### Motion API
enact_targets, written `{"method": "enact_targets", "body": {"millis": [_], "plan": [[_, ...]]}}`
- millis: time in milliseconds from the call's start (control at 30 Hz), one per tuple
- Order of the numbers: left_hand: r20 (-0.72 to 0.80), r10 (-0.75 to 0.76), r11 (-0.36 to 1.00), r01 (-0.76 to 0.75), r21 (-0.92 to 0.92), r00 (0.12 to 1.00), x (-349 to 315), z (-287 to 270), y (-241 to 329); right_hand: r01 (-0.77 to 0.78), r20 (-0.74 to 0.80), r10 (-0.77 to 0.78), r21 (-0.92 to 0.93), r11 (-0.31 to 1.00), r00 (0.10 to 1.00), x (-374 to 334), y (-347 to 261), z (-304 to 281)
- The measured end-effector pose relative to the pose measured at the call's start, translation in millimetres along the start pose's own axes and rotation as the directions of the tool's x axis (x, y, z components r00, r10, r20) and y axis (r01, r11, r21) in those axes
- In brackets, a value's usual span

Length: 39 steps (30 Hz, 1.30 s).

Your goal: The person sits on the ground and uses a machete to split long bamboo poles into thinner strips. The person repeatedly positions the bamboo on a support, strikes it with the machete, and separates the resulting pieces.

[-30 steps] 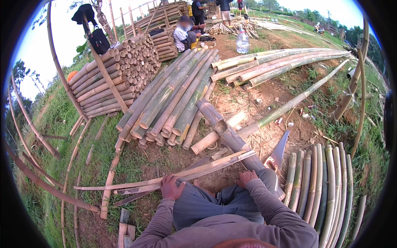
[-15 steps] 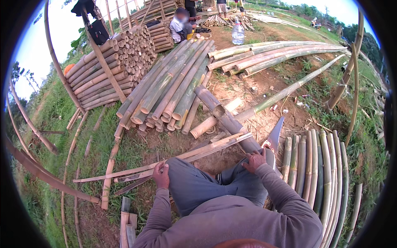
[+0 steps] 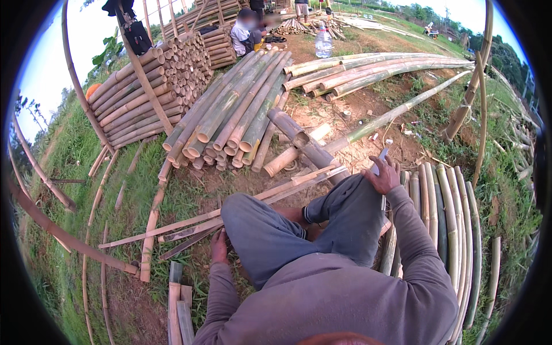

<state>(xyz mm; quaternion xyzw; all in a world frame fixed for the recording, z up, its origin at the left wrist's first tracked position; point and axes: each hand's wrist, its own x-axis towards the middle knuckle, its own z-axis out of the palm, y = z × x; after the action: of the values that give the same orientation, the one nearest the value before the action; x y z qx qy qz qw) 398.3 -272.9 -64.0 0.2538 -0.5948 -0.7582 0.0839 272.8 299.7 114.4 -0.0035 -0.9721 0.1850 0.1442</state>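
I sit on the ground with bent knees. My right hand (image 3: pixel 384 175) is at the top of my raised right knee, fingers spread, with the pale blade of a handsaw (image 3: pixel 380 159) showing just beyond the fingers. Most of the saw is hidden behind hand and knee. Low beside my left knee is my left hand (image 3: pixel 219 247), near the ends of split bamboo strips (image 3: pixel 192 225); its fingers are partly hidden. Ahead of me, a thick notched bamboo piece (image 3: pixel 302 140) lies across shorter bamboo. A long green bamboo pole (image 3: pixel 397 112) runs from there toward the far right.
A large pile of cut poles (image 3: pixel 230 112) lies ahead left, before a stacked bamboo block (image 3: pixel 135 98). More poles (image 3: pixel 448 213) lie at my right. A clear water bottle (image 3: pixel 324 44) stands far ahead. A person (image 3: pixel 246 34) sits by the stacks. Upright posts (image 3: pixel 468 86) stand at the sides.
My right knee has risen, and my right hand has moved up with it, now overlapping the saw. My left hand has dropped from the left knee to beside it.
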Motion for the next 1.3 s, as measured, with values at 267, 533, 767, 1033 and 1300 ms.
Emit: {"method": "enact_targets", "body": {"millis": [267,533,767,1033,1300], "plan": [[0.062,0.306,0.952,-0.306,-0.007,0.950,75.6,-5.1,81.1,0.055,-0.142,-0.023,0.225,0.973,0.990,21.5,36.7,-31.9],[0.175,0.390,0.886,-0.421,0.198,0.904,69.2,56.1,214.1,0.093,0.292,-0.151,0.204,0.975,0.944,45.8,-19.3,-36.5],[0.374,0.315,0.851,-0.434,0.295,0.872,77.1,86.2,206.2,0.311,0.447,-0.373,0.208,0.927,0.813,107.7,-55.0,-6.7],[0.597,0.052,0.824,-0.371,0.427,0.801,57.7,105.4,186.9,0.370,0.647,-0.331,0.081,0.925,0.687,108.7,-45.8,48.5],[0.558,0.032,0.876,-0.292,0.383,0.829,52.6,84.2,180.0,0.225,0.618,-0.215,0.064,0.972,0.756,106.8,-28.8,40.9]]}}
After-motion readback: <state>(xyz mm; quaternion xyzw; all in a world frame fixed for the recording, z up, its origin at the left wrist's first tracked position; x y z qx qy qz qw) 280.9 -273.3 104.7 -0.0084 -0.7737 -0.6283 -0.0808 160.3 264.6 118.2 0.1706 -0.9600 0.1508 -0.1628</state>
